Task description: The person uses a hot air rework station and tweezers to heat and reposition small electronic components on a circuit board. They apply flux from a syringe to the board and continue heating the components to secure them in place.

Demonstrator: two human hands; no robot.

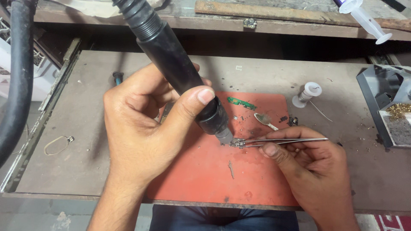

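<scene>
My left hand grips a thick black hot-air wand, its metal nozzle pointing down at a tiny metal part on the red mat. My right hand holds thin steel tweezers whose tips pinch that small part right under the nozzle. The wand's ribbed hose runs up and out of the top of the view.
A small green circuit board and a metal spoon-like tool lie on the mat's far side. A white solder spool stands to the right, a grey tray with brass wool at far right, a syringe on the shelf, a rubber band left.
</scene>
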